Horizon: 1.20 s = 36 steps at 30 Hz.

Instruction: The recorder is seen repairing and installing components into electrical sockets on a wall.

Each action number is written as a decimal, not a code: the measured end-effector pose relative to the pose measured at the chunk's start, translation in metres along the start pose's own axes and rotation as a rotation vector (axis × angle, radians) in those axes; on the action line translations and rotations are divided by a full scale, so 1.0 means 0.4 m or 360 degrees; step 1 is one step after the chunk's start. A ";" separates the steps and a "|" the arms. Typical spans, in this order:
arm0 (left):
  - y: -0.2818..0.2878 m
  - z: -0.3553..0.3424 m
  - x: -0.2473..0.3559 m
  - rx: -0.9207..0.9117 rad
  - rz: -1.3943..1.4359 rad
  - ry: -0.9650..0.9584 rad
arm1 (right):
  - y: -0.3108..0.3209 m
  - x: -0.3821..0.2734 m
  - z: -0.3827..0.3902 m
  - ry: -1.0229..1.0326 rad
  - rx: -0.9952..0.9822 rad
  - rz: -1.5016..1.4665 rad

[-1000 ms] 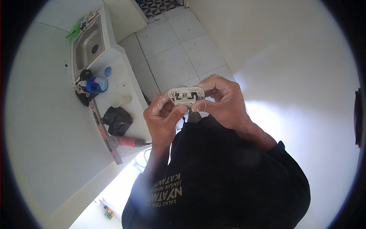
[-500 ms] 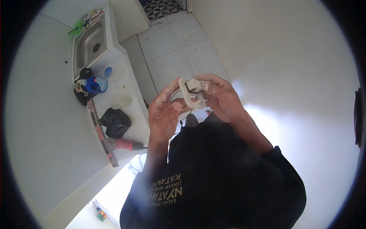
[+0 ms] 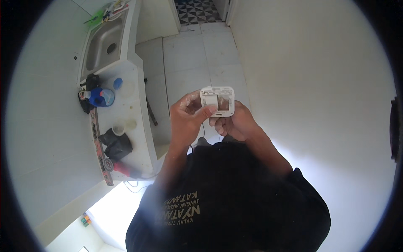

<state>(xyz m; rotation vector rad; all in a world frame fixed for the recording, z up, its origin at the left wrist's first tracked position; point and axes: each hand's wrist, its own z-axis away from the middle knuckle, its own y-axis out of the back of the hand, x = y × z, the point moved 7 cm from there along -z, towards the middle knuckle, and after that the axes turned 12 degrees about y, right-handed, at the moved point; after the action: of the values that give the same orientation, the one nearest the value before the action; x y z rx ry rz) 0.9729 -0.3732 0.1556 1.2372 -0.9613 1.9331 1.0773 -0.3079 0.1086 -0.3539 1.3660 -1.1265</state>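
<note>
Above the tiled floor, in front of my chest, I hold a white square switch plate (image 3: 217,91) with rounded corners. It faces up toward me, showing a ribbed, slotted side. A pale insert (image 3: 211,101) fills the left part of its middle; the right part is an open window, through which fingers show. My left hand (image 3: 184,122) grips the left side, its thumb pressed across the insert and the lower rim. My right hand (image 3: 240,122) is closed at the plate's right edge, fingers curled below and behind it. Whitish dust marks the fingers.
Along the left runs a white counter (image 3: 140,122) with a steel sink (image 3: 100,52). On it lie a blue bottle (image 3: 100,97), a black plastic bag (image 3: 117,145), a red angle grinder (image 3: 121,169) and a spirit level (image 3: 99,147). A bare wall (image 3: 302,84) stands to the right.
The switch plate has turned from edge-on to facing me. My left thumb has moved onto its face, and my right hand has shifted lower behind it. The view has swung slightly.
</note>
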 end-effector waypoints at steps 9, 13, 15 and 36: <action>-0.048 -0.256 0.050 0.0368 0.0119 0.0082 | 0.103 -0.329 -0.243 0.0387 -0.0097 0.0549; -0.015 -0.330 0.054 0.0263 0.0570 -0.0003 | 0.097 -0.365 -0.343 0.0369 -0.0202 0.0662; 0.007 -0.388 0.061 0.0266 0.0862 0.0081 | 0.088 -0.383 -0.420 0.0301 -0.0274 0.0627; 0.478 -1.153 0.351 0.0355 0.0137 -0.0105 | -0.022 -0.544 -1.362 0.0199 -0.0450 0.1109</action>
<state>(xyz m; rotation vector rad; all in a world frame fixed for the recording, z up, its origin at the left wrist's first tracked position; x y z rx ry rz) 0.5564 -0.0681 0.1076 1.4132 -0.8617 2.1244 0.6309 0.0726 0.1080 0.0081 1.5894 -0.3844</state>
